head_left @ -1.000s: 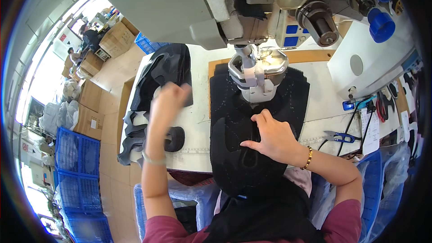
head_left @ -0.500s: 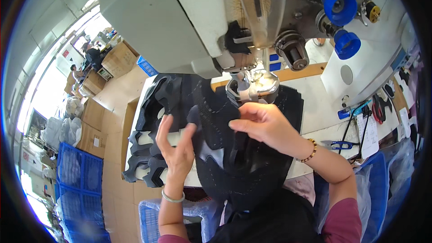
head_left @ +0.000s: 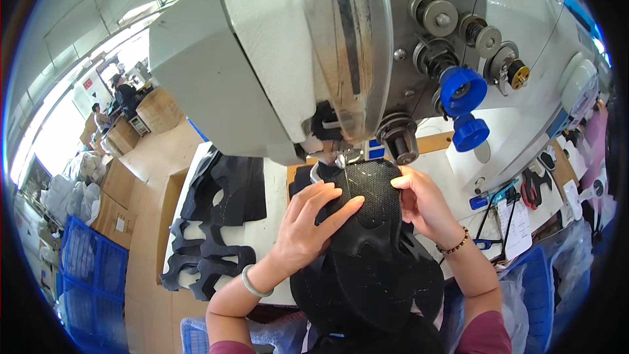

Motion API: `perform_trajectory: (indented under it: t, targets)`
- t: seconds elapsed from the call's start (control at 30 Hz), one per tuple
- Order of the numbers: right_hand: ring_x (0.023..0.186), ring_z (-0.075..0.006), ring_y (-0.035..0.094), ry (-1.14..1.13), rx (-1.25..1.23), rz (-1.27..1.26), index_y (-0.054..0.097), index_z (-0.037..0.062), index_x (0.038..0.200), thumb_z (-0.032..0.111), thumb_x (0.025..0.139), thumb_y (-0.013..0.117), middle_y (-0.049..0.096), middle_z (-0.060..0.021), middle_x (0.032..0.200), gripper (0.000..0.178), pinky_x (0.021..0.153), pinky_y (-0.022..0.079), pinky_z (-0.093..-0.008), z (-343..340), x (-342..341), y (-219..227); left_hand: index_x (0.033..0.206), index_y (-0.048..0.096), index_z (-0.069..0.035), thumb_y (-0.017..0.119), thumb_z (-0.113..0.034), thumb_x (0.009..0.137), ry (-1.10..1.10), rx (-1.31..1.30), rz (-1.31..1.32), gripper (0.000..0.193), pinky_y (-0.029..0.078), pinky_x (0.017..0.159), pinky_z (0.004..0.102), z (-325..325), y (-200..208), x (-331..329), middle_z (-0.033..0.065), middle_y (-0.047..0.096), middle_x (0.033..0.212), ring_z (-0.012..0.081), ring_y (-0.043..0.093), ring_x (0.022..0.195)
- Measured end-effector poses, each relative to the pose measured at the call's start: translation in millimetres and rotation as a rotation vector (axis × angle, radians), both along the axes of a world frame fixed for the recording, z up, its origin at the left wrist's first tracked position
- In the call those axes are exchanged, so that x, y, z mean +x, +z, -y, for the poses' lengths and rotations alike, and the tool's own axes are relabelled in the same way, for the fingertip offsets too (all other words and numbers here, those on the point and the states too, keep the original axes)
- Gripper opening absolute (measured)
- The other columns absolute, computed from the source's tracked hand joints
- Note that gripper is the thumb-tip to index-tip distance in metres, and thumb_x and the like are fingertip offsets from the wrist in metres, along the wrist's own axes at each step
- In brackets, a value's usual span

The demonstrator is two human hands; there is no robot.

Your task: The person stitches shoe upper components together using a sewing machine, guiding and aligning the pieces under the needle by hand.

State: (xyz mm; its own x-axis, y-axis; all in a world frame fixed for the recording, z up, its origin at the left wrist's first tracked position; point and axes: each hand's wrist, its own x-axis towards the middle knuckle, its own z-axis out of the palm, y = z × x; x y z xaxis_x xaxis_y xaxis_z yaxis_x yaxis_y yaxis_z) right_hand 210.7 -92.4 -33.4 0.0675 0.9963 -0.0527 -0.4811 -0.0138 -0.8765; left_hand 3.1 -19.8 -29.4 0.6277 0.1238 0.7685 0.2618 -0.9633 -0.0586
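A black mesh fabric piece (head_left: 375, 190) with pale thread marks lies under the sewing machine's needle area (head_left: 350, 157). My left hand (head_left: 304, 223) rests on its left side, thumb and fingers apart and pressed to the material. At the right edge, my right hand (head_left: 424, 203) pinches the piece, thumb on top and the other fingers curled at its side. More joined black material (head_left: 373, 282) hangs from it toward my lap.
The grey sewing machine head (head_left: 262, 59) looms above my hands, blue tension knobs (head_left: 464, 92) at its right. Cut black pieces (head_left: 219, 190) lie to the left on the white table. Scissors with red handles (head_left: 536, 187) and a paper (head_left: 514, 226) are at the right. Blue crates (head_left: 92, 259) stand beyond.
The black mesh piece, earlier lifted and being handled in front of the machine, now sits under the needle area. My left hand has come onto it from the left; my right hand still grips its right side.
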Motion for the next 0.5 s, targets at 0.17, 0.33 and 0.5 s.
perform_trajectory:
  t: [0.17,0.33,0.5]
  targets:
    - [0.084,-0.0054,0.052,-0.151,0.181,-0.062,0.044,0.0013,0.124,0.011,0.089,0.045,0.054,0.0012,0.089,0.036,0.078,0.043,-0.0221,-10,-6,-18,0.105,0.070,-0.015,0.068,-0.011,0.063,-0.026,0.003,-0.012,0.042,0.049,0.086,0.0358,-11,-2,7,0.0089,0.054,0.103,0.0266,0.055,0.097]
    - [0.080,-0.0032,0.050,-0.135,0.200,-0.074,0.054,0.0069,0.099,0.011,0.089,0.049,0.052,0.0038,0.084,0.012,0.070,0.040,-0.0198,-13,-2,-26,0.103,0.070,-0.016,0.069,-0.013,0.063,-0.034,0.032,0.019,0.041,0.050,0.085,0.0348,-17,-5,9,0.0075,0.054,0.102,0.0249,0.056,0.096]
    - [0.075,-0.0005,0.047,-0.225,0.153,-0.102,0.054,0.0113,0.090,0.009,0.089,0.054,0.050,0.0067,0.081,0.003,0.063,0.037,-0.0179,-12,-6,-22,0.104,0.070,-0.013,0.065,-0.004,0.057,-0.063,0.037,0.045,0.048,0.053,0.083,0.0334,-18,-3,11,0.0083,0.053,0.101,0.0253,0.056,0.093]
